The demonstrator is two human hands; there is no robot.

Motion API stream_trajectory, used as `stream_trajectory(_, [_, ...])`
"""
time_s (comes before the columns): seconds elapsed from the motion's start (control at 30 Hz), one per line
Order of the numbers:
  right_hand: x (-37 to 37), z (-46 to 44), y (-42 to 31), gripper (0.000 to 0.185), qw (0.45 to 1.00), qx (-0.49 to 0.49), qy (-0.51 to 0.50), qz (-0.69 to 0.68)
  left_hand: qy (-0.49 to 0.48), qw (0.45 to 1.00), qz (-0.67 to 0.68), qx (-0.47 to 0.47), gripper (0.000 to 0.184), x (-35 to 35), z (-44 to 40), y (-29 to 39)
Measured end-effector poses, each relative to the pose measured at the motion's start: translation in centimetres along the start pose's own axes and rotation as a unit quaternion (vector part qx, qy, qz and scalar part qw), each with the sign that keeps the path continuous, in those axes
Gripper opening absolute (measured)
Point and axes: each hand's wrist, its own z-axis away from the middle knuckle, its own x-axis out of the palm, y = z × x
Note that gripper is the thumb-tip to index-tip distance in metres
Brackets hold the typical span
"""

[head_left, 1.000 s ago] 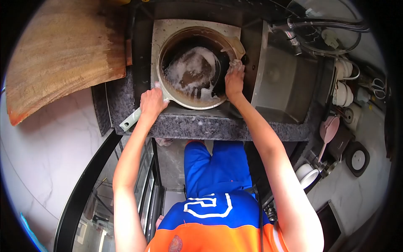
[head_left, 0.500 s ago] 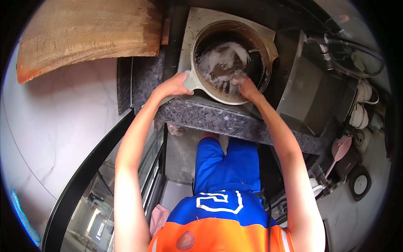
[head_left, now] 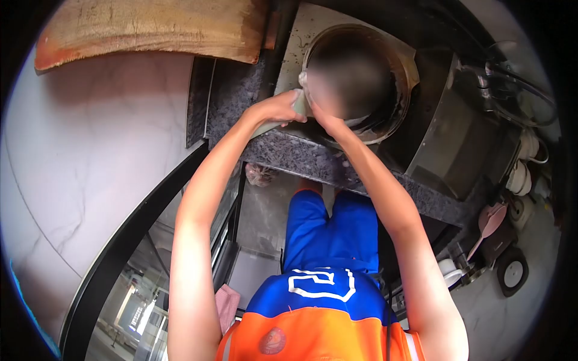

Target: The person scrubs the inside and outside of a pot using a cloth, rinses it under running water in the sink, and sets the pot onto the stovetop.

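Left hand (head_left: 278,109): gripping handle (head_left: 299,103) | pot (head_left: 403,96): just rightward | right hand (head_left: 327,118): at pot's near side, grip unclear

A steel basin (head_left: 445,138) has a metal tap (head_left: 484,88) beside its far right end. Right of the basin are white cups (head_left: 519,178); past its near right corner, a pink spoon (head_left: 490,220) and a dark block (head_left: 504,284) with a round pale disc (head_left: 513,274). Well left of it is a wooden board (head_left: 150,30); left and nearer, a crumpled bag (head_left: 260,174) and a pink cloth (head_left: 227,304).

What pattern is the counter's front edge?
The front edge is mottled dark and lighter grey, best seen in the head view.
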Motion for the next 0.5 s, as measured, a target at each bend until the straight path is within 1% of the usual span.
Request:
stream_trajectory(0.03, [-0.5,0.8,0.3,0.039,0.986,-0.08,-0.003,0.145,0.002,1.0,0.002,0.004,0.05,0.1,0.6,0.6])
stream_trajectory(0.07, [-0.8,1.6,1.1,0.036,0.984,-0.116,-0.012,0.134,-0.021,0.999,-0.028,0.012,0.037,-0.3,1.2,1.1])
stream_trajectory(0.1, [-1.0,2.5,1.0,0.036,0.985,-0.111,-0.018,0.133,-0.022,0.999,-0.023,0.007,0.037,-0.4,1.3,0.3])
stream_trajectory(0.17, [-1.7,4.0,-0.9,0.036,0.974,-0.139,-0.029,0.177,0.01,0.986,0.164,0.016,0.036,-1.1,1.2,-1.9])
stream_trajectory(0.2, [-1.9,4.4,-2.6,0.036,0.975,-0.089,-0.051,0.198,0.001,0.97,0.244,-0.024,0.048,-1.7,2.2,-2.2])
stream_trajectory(0.23, [-1.6,4.3,-2.7,0.036,0.979,-0.09,-0.049,0.174,-0.011,0.959,0.281,-0.016,0.063,-1.8,3.6,-1.7])
stream_trajectory(0.3, [0.0,4.5,-2.8,0.037,0.977,-0.1,0.001,0.189,0.014,0.952,0.301,-0.061,0.076,-1.6,5.0,-0.2])
stream_trajectory(0.33, [0.8,5.0,-2.9,0.037,0.978,-0.098,-0.002,0.186,0.015,0.951,0.303,-0.064,0.076,-1.3,4.6,-1.0])
stream_trajectory(0.4, [1.9,5.3,-3.3,0.04,0.954,-0.185,0.036,0.235,0.008,0.945,0.316,-0.081,0.081,-1.8,3.1,-1.6])
stream_trajectory(0.43, [2.3,5.8,-3.6,0.044,0.956,-0.185,0.025,0.226,0.006,0.946,0.314,-0.078,0.081,-1.9,3.1,-1.5])
stream_trajectory(0.5, [2.3,6.4,-4.4,0.047,0.955,-0.216,-0.031,0.203,0.004,0.954,0.298,-0.043,0.078,-1.3,3.2,-1.3])
